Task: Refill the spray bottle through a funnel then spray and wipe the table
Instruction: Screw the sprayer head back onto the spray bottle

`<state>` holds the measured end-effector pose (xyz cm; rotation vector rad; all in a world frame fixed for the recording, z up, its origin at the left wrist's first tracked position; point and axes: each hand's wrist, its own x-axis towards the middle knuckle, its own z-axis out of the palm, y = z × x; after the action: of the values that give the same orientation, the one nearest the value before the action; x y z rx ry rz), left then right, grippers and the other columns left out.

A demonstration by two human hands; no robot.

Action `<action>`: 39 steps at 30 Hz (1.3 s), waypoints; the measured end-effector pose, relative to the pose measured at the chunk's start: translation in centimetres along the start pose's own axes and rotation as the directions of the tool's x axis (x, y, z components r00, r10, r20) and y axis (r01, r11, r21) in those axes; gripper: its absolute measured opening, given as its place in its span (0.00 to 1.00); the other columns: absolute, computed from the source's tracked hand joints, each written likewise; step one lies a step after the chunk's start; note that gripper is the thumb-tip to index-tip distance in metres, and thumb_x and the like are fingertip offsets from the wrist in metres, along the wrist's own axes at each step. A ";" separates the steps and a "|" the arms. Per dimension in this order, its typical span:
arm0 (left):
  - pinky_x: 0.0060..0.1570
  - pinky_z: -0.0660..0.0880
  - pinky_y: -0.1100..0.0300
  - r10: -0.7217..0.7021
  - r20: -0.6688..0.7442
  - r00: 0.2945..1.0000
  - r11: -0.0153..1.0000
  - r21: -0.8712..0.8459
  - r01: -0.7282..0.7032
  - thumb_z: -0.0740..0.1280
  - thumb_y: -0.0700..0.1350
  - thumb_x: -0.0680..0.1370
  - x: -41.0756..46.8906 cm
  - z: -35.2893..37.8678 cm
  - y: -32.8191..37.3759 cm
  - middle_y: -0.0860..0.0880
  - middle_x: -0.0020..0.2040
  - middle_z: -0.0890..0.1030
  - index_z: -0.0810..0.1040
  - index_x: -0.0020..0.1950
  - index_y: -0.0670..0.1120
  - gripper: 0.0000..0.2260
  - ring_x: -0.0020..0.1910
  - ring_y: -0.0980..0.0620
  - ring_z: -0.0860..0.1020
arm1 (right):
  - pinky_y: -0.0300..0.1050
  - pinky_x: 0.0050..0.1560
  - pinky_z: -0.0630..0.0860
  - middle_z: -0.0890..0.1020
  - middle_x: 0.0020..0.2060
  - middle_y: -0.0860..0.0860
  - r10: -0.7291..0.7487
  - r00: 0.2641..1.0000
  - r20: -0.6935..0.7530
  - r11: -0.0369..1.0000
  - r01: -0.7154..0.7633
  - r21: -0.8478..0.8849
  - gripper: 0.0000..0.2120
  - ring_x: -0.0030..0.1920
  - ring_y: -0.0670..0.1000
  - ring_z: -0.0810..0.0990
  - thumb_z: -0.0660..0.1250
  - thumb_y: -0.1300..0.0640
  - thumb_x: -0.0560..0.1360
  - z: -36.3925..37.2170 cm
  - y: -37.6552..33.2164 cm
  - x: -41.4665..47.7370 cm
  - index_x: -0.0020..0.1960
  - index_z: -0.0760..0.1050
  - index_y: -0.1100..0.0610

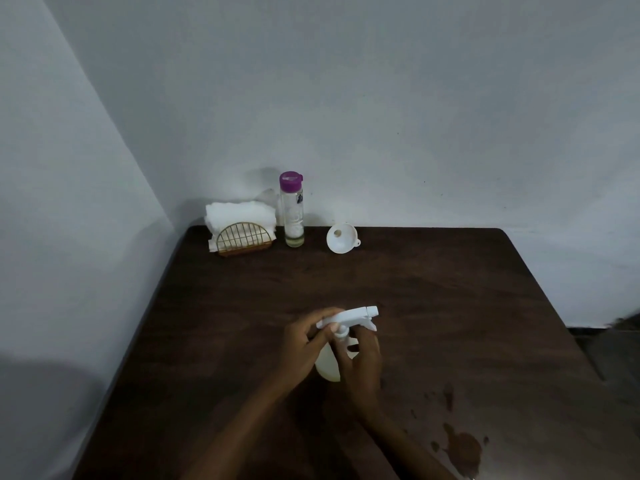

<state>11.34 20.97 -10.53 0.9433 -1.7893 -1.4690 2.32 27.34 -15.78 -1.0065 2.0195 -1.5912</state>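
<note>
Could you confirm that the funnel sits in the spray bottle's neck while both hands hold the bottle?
Not quite: in the head view the funnel lies on the table beside the purple-capped bottle. The left hand and right hand do hold the spray bottle.

— Any writing you can read from where you sit?

— None. The clear bottle (293, 216) with the purple cap (290, 181), at the upper middle of the frame, carries a small dark sticker (298, 199) near its shoulder, but it is too small and blurred for me to read.
</note>
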 end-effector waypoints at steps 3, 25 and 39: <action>0.54 0.74 0.67 -0.008 0.007 1.000 1.000 0.007 0.008 0.65 0.39 0.76 0.1 -0.1 -0.1 0.57 0.54 0.79 0.75 0.54 0.58 0.13 0.56 0.63 0.76 | 0.28 0.45 0.70 0.78 0.48 0.43 -0.007 1.000 0.001 0.999 0.007 -0.032 0.26 0.50 0.38 0.75 0.60 0.36 0.69 0.1 0.0 0.0 0.54 0.76 0.56; 0.55 0.74 0.66 -0.050 -0.001 0.999 0.999 -0.004 0.050 0.65 0.40 0.76 -0.1 0.0 0.7 0.59 0.53 0.79 0.75 0.53 0.58 0.13 0.56 0.63 0.76 | 0.32 0.46 0.70 0.76 0.50 0.39 0.125 0.991 -0.048 0.987 -0.119 0.107 0.11 0.53 0.35 0.74 0.63 0.44 0.73 0.9 -1.9 -1.2 0.51 0.67 0.30; 0.63 0.69 0.61 -0.315 0.358 0.879 0.949 0.103 0.298 0.80 0.47 0.61 -1.8 -2.5 -1.9 0.64 0.69 0.59 0.49 0.71 0.65 0.50 0.68 0.58 0.63 | 0.42 0.49 0.77 0.82 0.46 0.46 0.023 0.940 0.340 0.983 -0.084 0.165 0.08 0.49 0.44 0.80 0.70 0.54 0.73 -4.5 -6.1 1.8 0.51 0.75 0.50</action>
<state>14.67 20.93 -12.00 1.0653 -2.0126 -1.9200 -0.14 28.45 -8.48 -1.0623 1.6317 -1.4282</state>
